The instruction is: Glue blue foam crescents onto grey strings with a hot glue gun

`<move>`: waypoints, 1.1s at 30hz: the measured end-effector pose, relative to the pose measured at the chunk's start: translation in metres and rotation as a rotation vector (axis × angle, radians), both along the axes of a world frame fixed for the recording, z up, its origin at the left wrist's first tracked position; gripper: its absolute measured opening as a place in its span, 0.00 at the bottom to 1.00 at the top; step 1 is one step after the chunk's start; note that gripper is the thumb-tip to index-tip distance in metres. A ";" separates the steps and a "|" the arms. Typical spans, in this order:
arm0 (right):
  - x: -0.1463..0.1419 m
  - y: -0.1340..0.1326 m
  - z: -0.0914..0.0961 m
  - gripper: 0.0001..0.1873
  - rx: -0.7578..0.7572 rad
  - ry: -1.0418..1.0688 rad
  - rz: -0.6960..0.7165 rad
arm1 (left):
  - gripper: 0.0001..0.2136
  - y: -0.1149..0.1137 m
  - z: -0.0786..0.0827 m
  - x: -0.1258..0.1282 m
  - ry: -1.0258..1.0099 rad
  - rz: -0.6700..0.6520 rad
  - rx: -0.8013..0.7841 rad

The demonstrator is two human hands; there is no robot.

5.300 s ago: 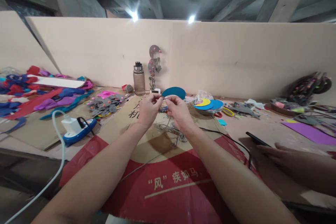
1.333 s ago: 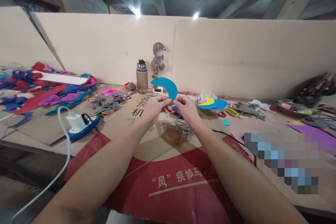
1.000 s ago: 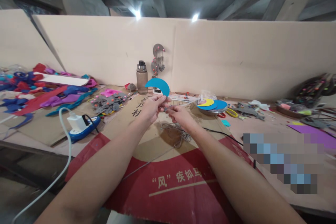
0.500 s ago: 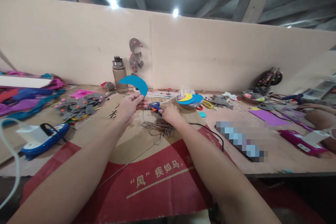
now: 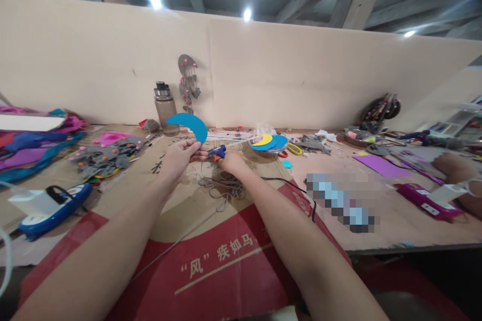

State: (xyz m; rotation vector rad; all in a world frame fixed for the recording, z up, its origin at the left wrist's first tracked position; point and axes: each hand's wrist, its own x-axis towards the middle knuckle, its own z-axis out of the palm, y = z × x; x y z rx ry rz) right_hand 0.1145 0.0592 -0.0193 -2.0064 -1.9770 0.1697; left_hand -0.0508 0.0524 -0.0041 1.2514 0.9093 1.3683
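Note:
My left hand (image 5: 183, 157) pinches the lower end of a blue crescent-shaped piece (image 5: 192, 124), which arches up above the fingers. My right hand (image 5: 230, 163) is wrapped round a blue glue gun (image 5: 217, 152) with an orange trigger. The gun's nozzle points left and sits close to my left fingertips; whether it touches the crescent I cannot tell. Beneath both hands a tangle of grey-brown cord (image 5: 223, 188) lies on the flattened cardboard (image 5: 181, 225). Just beyond my right hand, blue and yellow cut pieces (image 5: 269, 142) rest in a stack.
A bottle (image 5: 164, 110) stands by the partition, with a grey crescent ornament (image 5: 187, 80) hanging beside it. Grey felt pieces (image 5: 109, 155) and a blue power strip (image 5: 56, 210) lie left. Rightward are yellow-handled scissors (image 5: 294, 149), a magenta power strip (image 5: 425, 200) and another person's hand (image 5: 457, 165).
The glue gun and my right hand have shifted slightly left, closer to my left fingers. My left hand still pinches the crescent. The whole view has moved a little.

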 end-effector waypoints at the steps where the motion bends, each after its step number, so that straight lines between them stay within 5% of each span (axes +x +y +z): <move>1: 0.004 0.000 0.001 0.17 0.023 0.049 -0.026 | 0.08 0.001 0.000 -0.001 -0.003 0.008 -0.004; 6: 0.017 -0.008 0.010 0.17 0.258 0.569 -0.069 | 0.07 0.004 0.003 -0.009 -0.047 0.062 0.007; 13: 0.006 -0.034 0.036 0.21 0.278 1.075 0.265 | 0.06 0.010 0.006 -0.022 -0.092 0.120 0.047; 17: -0.001 -0.047 0.043 0.20 0.265 1.055 0.423 | 0.08 0.010 0.009 -0.024 -0.090 0.144 0.035; 25: -0.004 -0.048 0.034 0.20 0.369 0.631 0.421 | 0.12 0.008 0.011 -0.024 -0.049 0.136 0.066; 33: -0.004 -0.049 0.035 0.25 0.383 0.556 0.426 | 0.14 0.005 0.011 -0.021 -0.007 0.123 0.068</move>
